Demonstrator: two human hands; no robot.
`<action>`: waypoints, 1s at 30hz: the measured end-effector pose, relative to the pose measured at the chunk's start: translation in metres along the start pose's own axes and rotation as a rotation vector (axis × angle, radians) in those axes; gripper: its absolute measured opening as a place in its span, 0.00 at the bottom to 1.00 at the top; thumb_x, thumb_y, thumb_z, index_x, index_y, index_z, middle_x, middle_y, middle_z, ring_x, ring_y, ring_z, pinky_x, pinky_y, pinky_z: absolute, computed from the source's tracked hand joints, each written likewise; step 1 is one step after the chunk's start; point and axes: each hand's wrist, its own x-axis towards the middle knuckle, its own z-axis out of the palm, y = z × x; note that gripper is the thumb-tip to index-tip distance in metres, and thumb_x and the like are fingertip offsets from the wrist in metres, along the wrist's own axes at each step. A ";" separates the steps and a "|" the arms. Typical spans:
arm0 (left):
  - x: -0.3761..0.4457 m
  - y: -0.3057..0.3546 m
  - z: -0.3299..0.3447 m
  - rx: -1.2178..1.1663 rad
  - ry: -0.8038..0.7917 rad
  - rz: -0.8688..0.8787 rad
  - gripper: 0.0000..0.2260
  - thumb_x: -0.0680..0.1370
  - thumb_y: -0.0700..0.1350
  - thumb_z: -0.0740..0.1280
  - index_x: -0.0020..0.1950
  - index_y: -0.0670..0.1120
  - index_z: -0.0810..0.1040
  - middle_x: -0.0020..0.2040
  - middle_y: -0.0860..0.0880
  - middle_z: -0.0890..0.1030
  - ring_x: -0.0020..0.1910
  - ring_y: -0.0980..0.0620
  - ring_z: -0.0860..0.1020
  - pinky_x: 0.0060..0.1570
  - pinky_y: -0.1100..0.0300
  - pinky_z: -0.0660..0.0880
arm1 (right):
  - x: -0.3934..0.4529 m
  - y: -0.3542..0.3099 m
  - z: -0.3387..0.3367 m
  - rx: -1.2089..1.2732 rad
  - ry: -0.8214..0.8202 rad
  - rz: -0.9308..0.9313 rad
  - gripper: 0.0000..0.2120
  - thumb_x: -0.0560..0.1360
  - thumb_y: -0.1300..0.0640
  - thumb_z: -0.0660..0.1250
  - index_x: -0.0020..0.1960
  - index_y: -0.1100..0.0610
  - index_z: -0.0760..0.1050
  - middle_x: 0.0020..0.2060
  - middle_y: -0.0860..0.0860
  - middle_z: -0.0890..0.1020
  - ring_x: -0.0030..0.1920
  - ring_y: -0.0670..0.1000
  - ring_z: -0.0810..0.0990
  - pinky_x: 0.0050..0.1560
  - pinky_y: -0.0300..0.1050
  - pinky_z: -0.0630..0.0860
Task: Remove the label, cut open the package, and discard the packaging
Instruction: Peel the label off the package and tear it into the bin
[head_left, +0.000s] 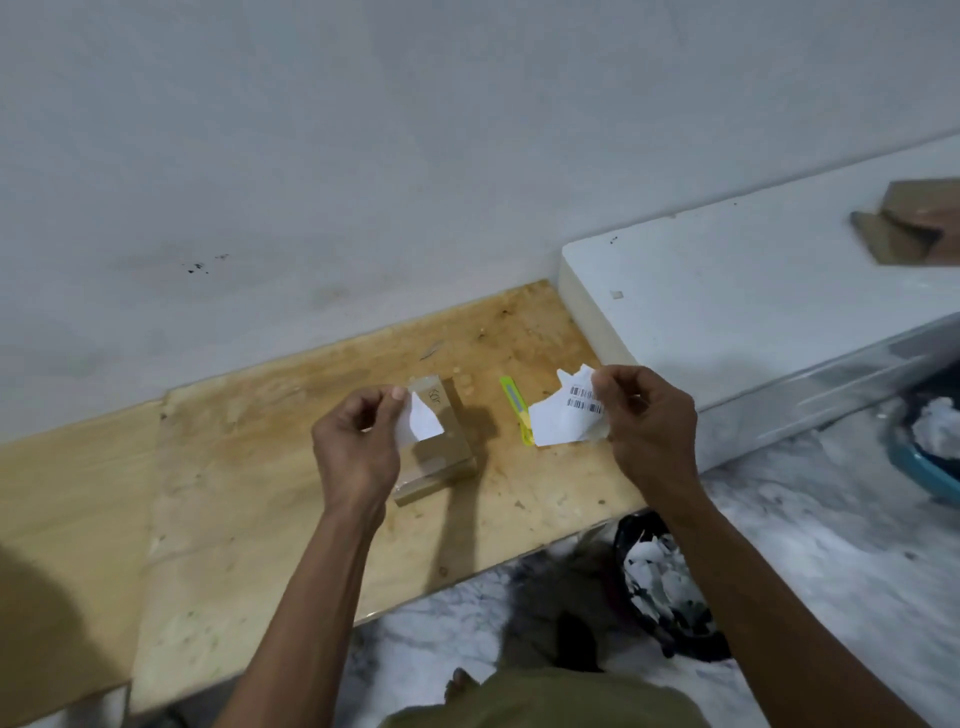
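A small brown cardboard package (441, 457) wrapped in clear tape lies on the wooden bench (260, 467). The white label is torn in two. My left hand (358, 447) pinches the smaller blank piece (423, 423) just above the package. Off to the right, my right hand (649, 421) pinches the larger piece with barcodes (563, 415). A yellow-green utility knife (517, 410) lies on the bench between the package and the larger piece.
A black bin (665, 587) holding torn white scraps stands on the floor under the bench edge. A white slab (727, 312) adjoins the bench at right, with cardboard pieces (909, 223) at its far end. A blue basin (924, 457) sits at the right edge.
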 end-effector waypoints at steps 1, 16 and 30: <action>-0.001 -0.003 0.002 0.029 -0.043 0.006 0.03 0.75 0.44 0.74 0.41 0.50 0.85 0.42 0.52 0.86 0.42 0.56 0.80 0.47 0.57 0.78 | -0.005 0.002 -0.005 -0.025 0.028 0.012 0.03 0.76 0.52 0.70 0.45 0.50 0.81 0.39 0.44 0.84 0.40 0.45 0.83 0.44 0.53 0.82; -0.086 -0.059 0.139 0.241 -0.617 0.059 0.05 0.76 0.44 0.74 0.41 0.43 0.84 0.37 0.43 0.84 0.34 0.56 0.77 0.39 0.62 0.74 | -0.085 0.086 -0.156 -0.259 0.524 0.440 0.06 0.79 0.53 0.65 0.47 0.54 0.78 0.37 0.43 0.79 0.39 0.48 0.80 0.37 0.38 0.73; -0.202 -0.176 0.340 0.662 -0.810 0.111 0.04 0.76 0.44 0.73 0.45 0.45 0.87 0.41 0.49 0.86 0.40 0.51 0.81 0.44 0.60 0.75 | -0.037 0.286 -0.208 -0.371 0.446 0.751 0.06 0.79 0.56 0.63 0.44 0.54 0.74 0.40 0.53 0.81 0.41 0.54 0.79 0.39 0.44 0.70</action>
